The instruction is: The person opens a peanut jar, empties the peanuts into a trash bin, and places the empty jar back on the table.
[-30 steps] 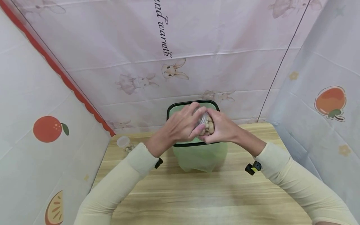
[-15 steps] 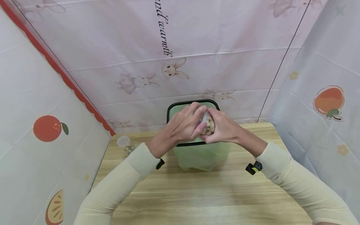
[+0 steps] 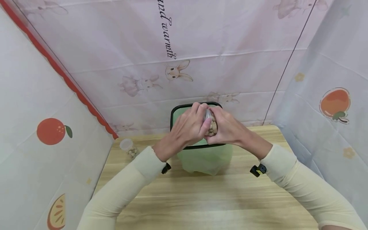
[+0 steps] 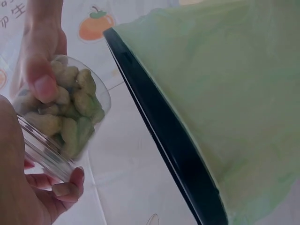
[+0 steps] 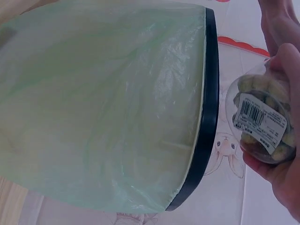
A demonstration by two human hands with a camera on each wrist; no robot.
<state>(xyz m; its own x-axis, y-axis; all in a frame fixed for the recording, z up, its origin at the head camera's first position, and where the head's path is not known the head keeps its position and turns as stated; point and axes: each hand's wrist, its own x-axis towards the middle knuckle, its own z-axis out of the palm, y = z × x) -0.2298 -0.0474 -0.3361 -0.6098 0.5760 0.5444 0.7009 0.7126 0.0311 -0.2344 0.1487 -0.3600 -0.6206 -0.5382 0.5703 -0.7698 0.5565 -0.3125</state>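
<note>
Both hands hold a small clear plastic jar [image 3: 211,124] of beige nuts above a bin [image 3: 201,156] lined with a green bag. My right hand [image 3: 227,129] grips the jar's body [image 5: 262,117], whose base carries a barcode label [image 5: 258,118]. My left hand [image 3: 189,126] wraps round the jar's lid end, fingers curled over it. In the left wrist view the jar [image 4: 65,117] lies on its side with a thumb [image 4: 42,79] pressing its wall. The bin's black rim [image 4: 164,136] runs just beside the jar.
A second small jar [image 3: 128,147] with a white lid stands at the table's far left corner. The wooden table [image 3: 207,198] is enclosed by printed cloth walls on three sides. The bin stands at the table's far middle.
Both hands and the jar have risen slightly and drawn closer together over the bin; the left fingers have shifted round the lid end.
</note>
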